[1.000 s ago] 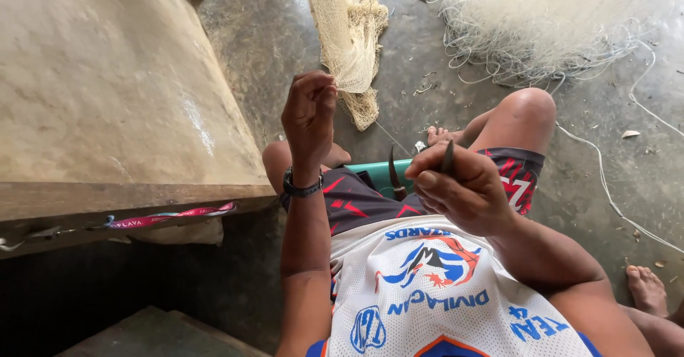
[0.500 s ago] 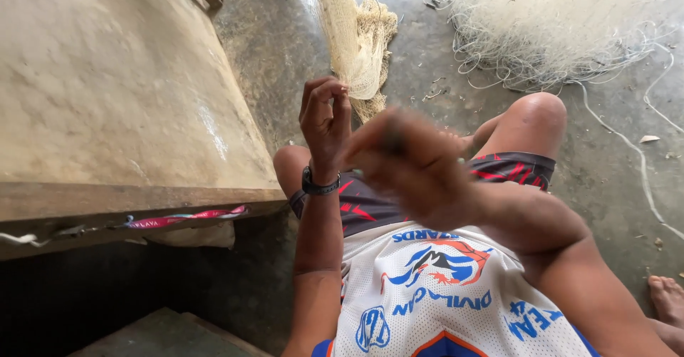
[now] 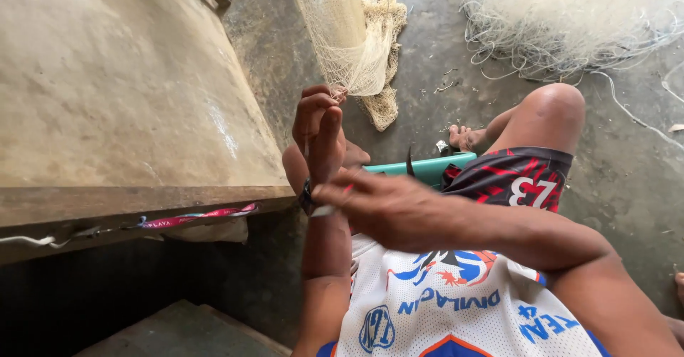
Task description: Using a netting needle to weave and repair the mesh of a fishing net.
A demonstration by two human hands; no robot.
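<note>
My left hand is raised in front of me, its fingers pinched on the lower edge of a pale fishing net that hangs down from above. A dark band sits on that wrist. My right hand is blurred as it crosses just below the left wrist. Its fingers are closed around a thin dark tool whose curved tip sticks up behind the hand. I am seated, with my right knee bent up.
A worn wooden platform fills the left, with a red ribbon hanging under its edge. A green plastic seat shows beneath my leg. A heap of pale net and loose line lies on the concrete floor at upper right.
My right hand has swung leftward from beside my knee to under my left wrist. The left hand has stayed raised, gripping the net.
</note>
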